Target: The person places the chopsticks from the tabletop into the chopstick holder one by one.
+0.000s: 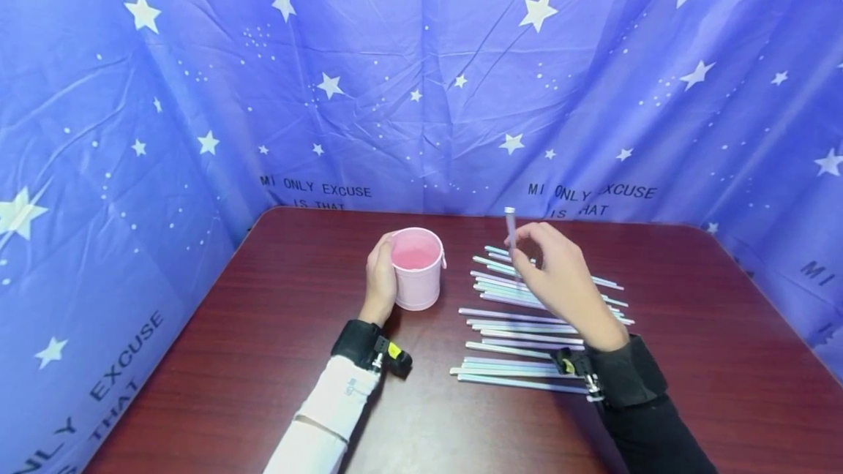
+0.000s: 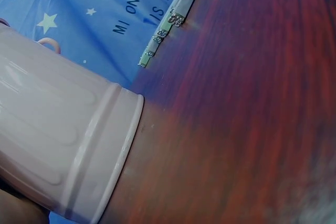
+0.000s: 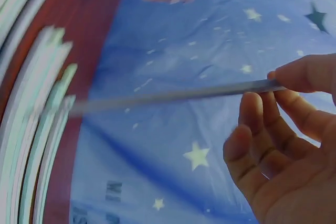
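fingers [image 3: 310, 72] of the right hand [image 1: 563, 276] pinching one thin straw [image 1: 510, 224], raised over a spread of pale straws [image 1: 514, 316] on the red-brown counter [image 1: 276, 328], left hand [image 1: 381, 276] curled round the side of a pink bucket [image 1: 419, 287] left of them, blue starry cloth [image 1: 395, 42] behind

Reddish-brown table [image 1: 263, 298] (wood-grained) – pink bucket [image 1: 419, 287] upright; pale sticks [image 1: 514, 316] side by side
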`<state>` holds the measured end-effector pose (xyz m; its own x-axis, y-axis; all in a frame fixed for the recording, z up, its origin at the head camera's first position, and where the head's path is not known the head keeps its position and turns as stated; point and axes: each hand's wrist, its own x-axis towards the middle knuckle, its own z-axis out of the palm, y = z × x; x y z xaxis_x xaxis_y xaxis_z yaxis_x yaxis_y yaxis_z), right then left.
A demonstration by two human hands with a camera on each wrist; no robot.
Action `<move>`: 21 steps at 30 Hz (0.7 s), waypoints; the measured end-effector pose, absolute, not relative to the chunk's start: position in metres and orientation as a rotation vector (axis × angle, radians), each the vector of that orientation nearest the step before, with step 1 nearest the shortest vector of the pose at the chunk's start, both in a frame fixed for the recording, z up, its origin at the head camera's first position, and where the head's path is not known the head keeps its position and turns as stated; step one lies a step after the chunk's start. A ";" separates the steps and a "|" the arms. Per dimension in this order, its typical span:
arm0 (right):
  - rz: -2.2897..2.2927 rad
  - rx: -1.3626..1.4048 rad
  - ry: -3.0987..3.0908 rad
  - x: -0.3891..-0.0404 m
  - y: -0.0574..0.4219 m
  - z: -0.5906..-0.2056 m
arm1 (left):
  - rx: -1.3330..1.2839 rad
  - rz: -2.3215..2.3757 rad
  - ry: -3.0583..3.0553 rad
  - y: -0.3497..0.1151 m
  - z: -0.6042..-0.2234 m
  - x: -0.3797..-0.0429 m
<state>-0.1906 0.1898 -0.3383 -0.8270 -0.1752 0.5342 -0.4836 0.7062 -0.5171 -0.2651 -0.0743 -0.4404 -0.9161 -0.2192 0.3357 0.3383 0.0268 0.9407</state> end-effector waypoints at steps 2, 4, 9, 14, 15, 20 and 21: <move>0.985 0.472 -2.421 -0.187 0.188 -0.333 | -0.123 -1.946 -1.918 -0.074 -0.441 -0.265; 1.070 0.444 -2.379 -0.184 0.186 -0.330 | -0.128 -1.948 -1.917 -0.074 -0.441 -0.266; 1.352 0.452 -2.187 -0.179 0.179 -0.325 | -0.130 -1.937 -1.926 -0.075 -0.442 -0.267; 1.474 0.526 -2.106 -0.174 0.171 -0.324 | -0.126 -1.917 -1.943 -0.074 -0.443 -0.267; 1.485 0.542 -2.108 -0.174 0.169 -0.325 | -0.126 -1.911 -1.948 -0.074 -0.443 -0.267; 1.472 0.593 -2.140 -0.175 0.165 -0.330 | -0.128 -1.895 -1.964 -0.075 -0.443 -0.267; 1.469 0.599 -2.142 -0.175 0.165 -0.330 | -0.130 -1.896 -1.964 -0.075 -0.443 -0.267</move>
